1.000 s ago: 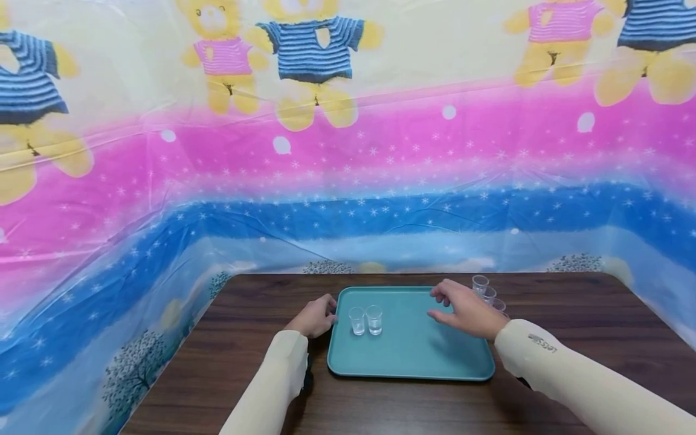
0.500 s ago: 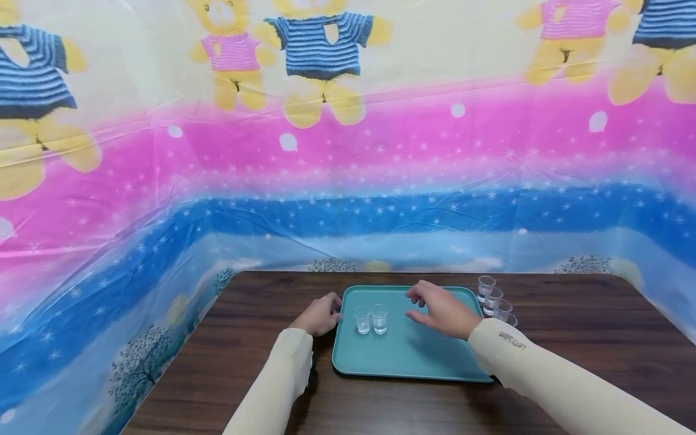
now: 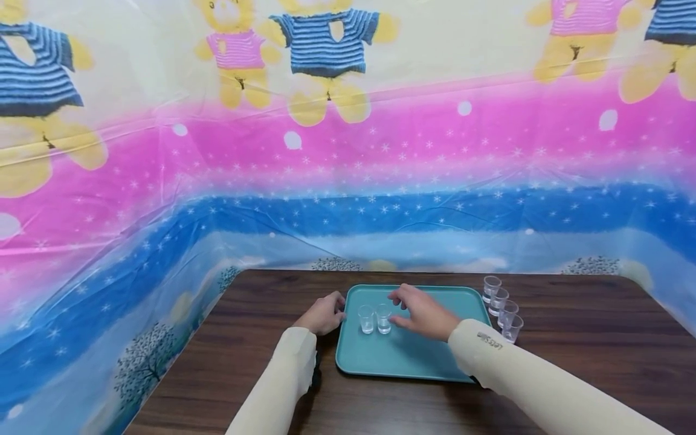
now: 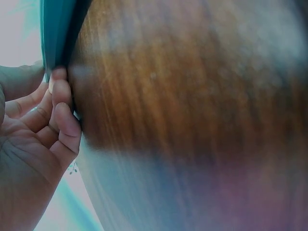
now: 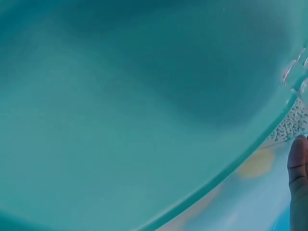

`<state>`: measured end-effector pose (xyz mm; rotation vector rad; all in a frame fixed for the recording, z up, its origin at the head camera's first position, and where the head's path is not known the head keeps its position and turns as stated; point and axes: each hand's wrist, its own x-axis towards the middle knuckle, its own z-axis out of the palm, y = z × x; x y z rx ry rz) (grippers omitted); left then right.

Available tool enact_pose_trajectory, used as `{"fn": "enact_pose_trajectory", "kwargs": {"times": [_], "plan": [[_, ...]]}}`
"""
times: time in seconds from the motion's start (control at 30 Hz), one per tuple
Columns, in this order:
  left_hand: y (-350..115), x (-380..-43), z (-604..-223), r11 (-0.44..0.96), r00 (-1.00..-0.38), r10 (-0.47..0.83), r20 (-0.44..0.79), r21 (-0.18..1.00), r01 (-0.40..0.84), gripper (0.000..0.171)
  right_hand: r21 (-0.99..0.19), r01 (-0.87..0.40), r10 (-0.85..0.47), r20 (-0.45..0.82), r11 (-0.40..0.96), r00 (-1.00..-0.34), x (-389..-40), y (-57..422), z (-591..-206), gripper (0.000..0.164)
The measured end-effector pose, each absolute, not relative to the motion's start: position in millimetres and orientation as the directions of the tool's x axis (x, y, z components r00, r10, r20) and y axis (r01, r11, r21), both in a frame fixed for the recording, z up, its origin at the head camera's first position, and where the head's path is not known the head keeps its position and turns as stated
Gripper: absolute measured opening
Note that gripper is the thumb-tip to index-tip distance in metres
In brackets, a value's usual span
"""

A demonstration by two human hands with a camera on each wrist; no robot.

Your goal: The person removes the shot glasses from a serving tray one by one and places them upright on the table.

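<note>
On a teal tray (image 3: 402,362), two small clear shot glasses (image 3: 367,321) stand side by side near its left end. My left hand (image 3: 322,315) is at the tray's left edge. In the left wrist view, its thumb and curled fingers pinch the tray's rim (image 4: 57,33). Above the tray my right hand (image 3: 426,314) reaches in, thumb and fingers apart, just right of the nearer-to-it shot glass (image 3: 383,323), which seems to hold some clear liquid. Whether the fingertips touch this glass cannot be told. The right wrist view shows a finger (image 5: 299,178) and part of a glass (image 5: 290,73).
Several more shot glasses (image 3: 511,329) stand in a slanting row on the dark wooden table (image 3: 576,338), just right of the tray. A printed cloth (image 3: 348,211) with bears and snowflakes hangs behind and beside the table.
My right hand has moved left across the tray, from near the row of glasses to beside the two glasses. The left hand stays at the tray's edge. The view has shifted slightly.
</note>
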<state>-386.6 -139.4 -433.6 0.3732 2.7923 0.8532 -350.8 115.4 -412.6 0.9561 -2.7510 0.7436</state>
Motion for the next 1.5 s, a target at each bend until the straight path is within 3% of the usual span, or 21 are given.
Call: {"fn": "enact_pose_trajectory", "kwargs": {"times": [0.93, 1.5], "plan": [[-133.1, -385.7, -428.7, 0.786, -0.942, 0.319, -0.109, 0.586, 0.198, 0.025, -0.448, -0.602, -0.522, 0.303, 0.661, -0.798, -346.3, 114.7, -422.4, 0.03], [-139.5, -384.7, -432.3, 0.794, -0.947, 0.302, -0.113, 0.579, 0.185, 0.025, -0.416, -0.632, -0.536, 0.335, 0.654, -0.775, -347.0, 135.1, -423.0, 0.032]]}}
